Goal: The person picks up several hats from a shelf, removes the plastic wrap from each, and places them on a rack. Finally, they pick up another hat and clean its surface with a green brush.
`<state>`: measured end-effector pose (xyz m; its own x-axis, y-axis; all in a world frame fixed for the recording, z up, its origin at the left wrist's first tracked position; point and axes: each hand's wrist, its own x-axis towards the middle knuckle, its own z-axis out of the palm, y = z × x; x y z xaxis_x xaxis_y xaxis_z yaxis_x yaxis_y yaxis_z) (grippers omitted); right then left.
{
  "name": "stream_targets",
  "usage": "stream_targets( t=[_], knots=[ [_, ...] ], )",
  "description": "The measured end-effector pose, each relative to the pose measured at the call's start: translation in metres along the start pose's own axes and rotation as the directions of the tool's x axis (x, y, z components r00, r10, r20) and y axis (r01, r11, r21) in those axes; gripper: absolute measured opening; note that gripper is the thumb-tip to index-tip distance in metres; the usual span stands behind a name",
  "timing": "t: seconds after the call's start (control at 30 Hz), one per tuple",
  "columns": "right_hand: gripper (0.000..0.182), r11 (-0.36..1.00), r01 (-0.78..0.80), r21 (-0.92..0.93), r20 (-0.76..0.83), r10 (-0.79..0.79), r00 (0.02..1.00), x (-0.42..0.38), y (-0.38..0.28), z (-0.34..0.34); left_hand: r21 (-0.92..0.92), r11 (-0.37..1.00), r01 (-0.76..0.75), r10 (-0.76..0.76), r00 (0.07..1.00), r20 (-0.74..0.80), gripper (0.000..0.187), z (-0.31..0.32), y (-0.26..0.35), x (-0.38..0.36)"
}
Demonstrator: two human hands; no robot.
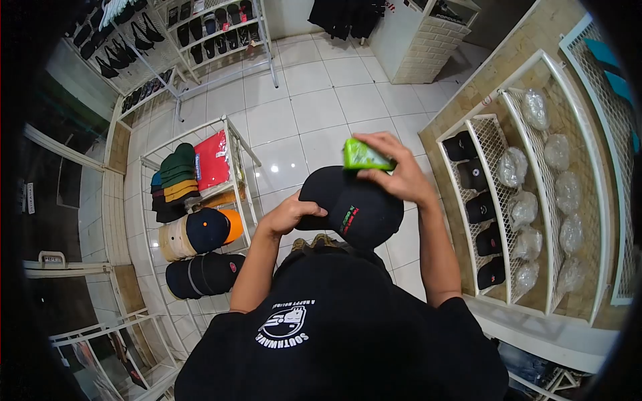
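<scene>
A black baseball cap with small red and green lettering is held up in front of my chest. My left hand grips it by the brim, thumb on top and the other fingers hidden underneath. In my right hand is a bright green block with a paler face, pinched between thumb and fingers. The green block sits right at the cap's upper edge, overlapping it in this view.
At left a white wire rack carries stacked caps, folded beanies and a red packet. Wall shelves at right hold black caps and plastic-wrapped bundles. Sandals hang on a far rack. White floor tiles lie ahead.
</scene>
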<state>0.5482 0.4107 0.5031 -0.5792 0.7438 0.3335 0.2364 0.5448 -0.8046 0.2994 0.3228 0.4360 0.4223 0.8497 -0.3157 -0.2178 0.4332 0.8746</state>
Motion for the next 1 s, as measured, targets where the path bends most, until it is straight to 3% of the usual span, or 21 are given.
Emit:
stream_targets(
  t=[0.07, 0.13, 0.2, 0.23, 0.27, 0.33, 0.37, 0.4, 0.47, 0.5, 0.53, 0.6, 0.63, 0.67, 0.73, 0.8, 0.87, 0.9, 0.93, 0.97, 1.0],
  knots=[
    [0.065, 0.998, 0.047, -0.032, 0.237, -0.038, 0.971, -0.003, -0.019, 0.009, 0.003, 1.0, 0.009, -0.009, 1.0, -0.008, 0.054, 0.0, -0.002, -0.004],
    [0.065, 0.999, 0.046, -0.022, 0.264, -0.038, 0.964, -0.001, -0.003, 0.001, 0.022, 0.998, -0.059, 0.059, 0.998, -0.018, 0.053, 0.001, 0.005, -0.008],
    [0.066, 0.997, -0.055, -0.06, 0.12, 0.062, 0.991, 0.003, 0.015, -0.016, 0.001, 0.995, -0.104, 0.104, 0.994, -0.032, 0.051, -0.004, -0.004, -0.01],
    [0.066, 0.967, -0.166, -0.194, 0.057, 0.18, 0.982, 0.001, 0.014, -0.023, -0.02, 0.994, -0.11, 0.108, 0.992, -0.068, 0.051, -0.006, -0.007, -0.011],
    [0.066, 0.966, -0.164, -0.198, 0.058, 0.179, 0.982, -0.002, 0.012, -0.025, -0.044, 0.992, -0.118, 0.112, 0.988, -0.107, 0.05, -0.008, -0.008, -0.011],
    [0.065, 0.996, 0.021, -0.085, 0.096, -0.013, 0.995, -0.006, -0.011, -0.013, -0.046, 0.994, -0.097, 0.092, 0.991, -0.097, 0.05, -0.008, -0.007, -0.011],
    [0.065, 0.993, 0.096, -0.07, 0.218, -0.079, 0.973, -0.005, -0.017, -0.005, -0.028, 0.992, -0.12, 0.118, 0.99, -0.083, 0.05, -0.003, -0.003, -0.011],
    [0.065, 0.992, 0.084, -0.098, 0.292, -0.052, 0.955, -0.004, -0.022, 0.0, -0.009, 0.989, -0.144, 0.144, 0.988, -0.065, 0.049, 0.001, 0.002, -0.01],
    [0.065, 0.999, -0.038, 0.007, 0.176, 0.036, 0.984, -0.006, 0.006, -0.009, 0.0, 0.984, -0.177, 0.176, 0.981, -0.075, 0.048, 0.007, 0.012, -0.013],
    [0.065, 0.991, -0.074, -0.113, 0.084, 0.084, 0.993, -0.003, 0.009, -0.014, 0.003, 0.976, -0.216, 0.215, 0.972, -0.092, 0.047, 0.008, 0.015, -0.014],
    [0.065, 0.991, -0.068, -0.116, 0.084, 0.078, 0.993, -0.004, 0.01, -0.017, 0.005, 0.975, -0.222, 0.222, 0.971, -0.092, 0.047, 0.007, 0.016, -0.014],
    [0.062, 0.975, -0.101, -0.199, -0.066, 0.09, 0.994, -0.009, -0.001, -0.022, -0.045, 0.975, -0.218, 0.208, 0.965, -0.159, 0.045, 0.005, 0.012, -0.019],
    [0.063, 0.998, -0.019, -0.064, -0.032, 0.017, 0.999, -0.009, -0.016, -0.015, -0.047, 0.975, -0.218, 0.207, 0.965, -0.163, 0.045, 0.001, 0.007, -0.017],
    [0.063, 0.995, 0.087, -0.055, 0.067, -0.084, 0.994, -0.008, -0.027, -0.007, -0.012, 0.972, -0.236, 0.233, 0.963, -0.133, 0.045, -0.005, -0.001, -0.013],
    [0.063, 0.989, 0.106, -0.106, 0.209, -0.083, 0.974, -0.005, -0.026, 0.006, 0.03, 0.967, -0.252, 0.254, 0.963, -0.092, 0.045, -0.009, -0.003, -0.012],
    [0.061, 0.998, -0.062, 0.023, 0.035, 0.061, 0.998, -0.005, 0.007, -0.002, 0.061, 0.967, -0.247, 0.252, 0.964, -0.083, 0.046, -0.012, 0.0, -0.014],
    [0.062, 0.936, -0.174, -0.305, -0.129, 0.14, 0.982, -0.011, 0.027, -0.012, 0.181, 0.937, -0.3, 0.324, 0.937, -0.127, 0.045, -0.016, -0.008, -0.018],
    [0.062, 0.937, -0.162, -0.308, -0.128, 0.128, 0.983, -0.009, 0.021, -0.012, 0.293, 0.898, -0.327, 0.385, 0.908, -0.168, 0.044, -0.017, -0.01, -0.019],
    [0.062, 0.98, -0.072, -0.184, -0.091, 0.056, 0.994, -0.01, 0.009, -0.007, 0.29, 0.899, -0.327, 0.386, 0.905, -0.178, 0.044, -0.016, -0.01, -0.019],
    [0.063, 0.999, 0.012, -0.051, -0.066, -0.015, 0.998, -0.013, -0.004, -0.003, 0.163, 0.934, -0.317, 0.342, 0.927, -0.153, 0.043, -0.014, -0.009, -0.019],
    [0.063, 0.996, 0.026, -0.082, 0.049, -0.022, 0.999, -0.014, -0.023, 0.003, 0.039, 0.956, -0.292, 0.295, 0.948, -0.116, 0.043, -0.01, -0.007, -0.02]
  ],
)
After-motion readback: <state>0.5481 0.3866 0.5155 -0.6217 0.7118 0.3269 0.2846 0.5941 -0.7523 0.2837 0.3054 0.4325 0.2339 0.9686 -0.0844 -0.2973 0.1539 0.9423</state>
